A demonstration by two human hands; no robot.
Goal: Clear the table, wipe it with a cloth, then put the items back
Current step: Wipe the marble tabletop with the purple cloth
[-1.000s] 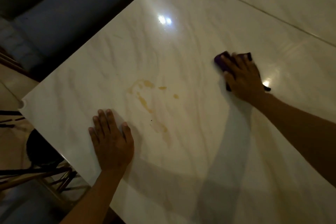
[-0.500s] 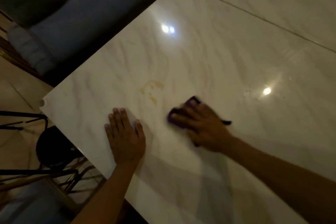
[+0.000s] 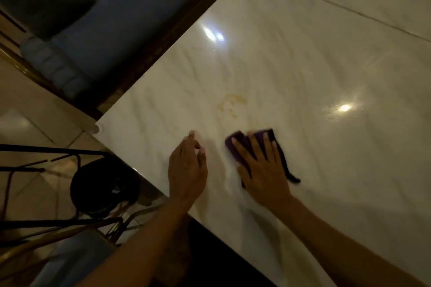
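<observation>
The right hand (image 3: pixel 261 165) lay flat on the purple cloth (image 3: pixel 247 144), fingers spread and pressing it down onto the marble table (image 3: pixel 326 170), a little in from the near edge and not far from the near-left corner. A dark strap or tail of the cloth trailed out beside the wrist. The left hand (image 3: pixel 187 165) rested on the tabletop just beside it, closer to that corner, its fingers now loosely curled with the fingertips touching the stone and holding nothing; half a second earlier it had been planted flat.

What had changed was the cloth's place. A second before, it had been well out toward the middle of the table, then it swept in over the brownish spill, and now it sat on the near side of it. The lower streaks of that spill were gone. Only a faint yellow-brown ring (image 3: pixel 231 105) remained, a little farther from the edge than the cloth, between it and the left edge of the top.

So the wiping seemed well under way but not finished: the ring looked as if it would need another pass, probably with firmer pressure. No items stood on the visible part of the table, so clearing appeared done and putting things back not yet begun. A blue sofa (image 3: pixel 112 21) stood beyond the left edge.
</observation>
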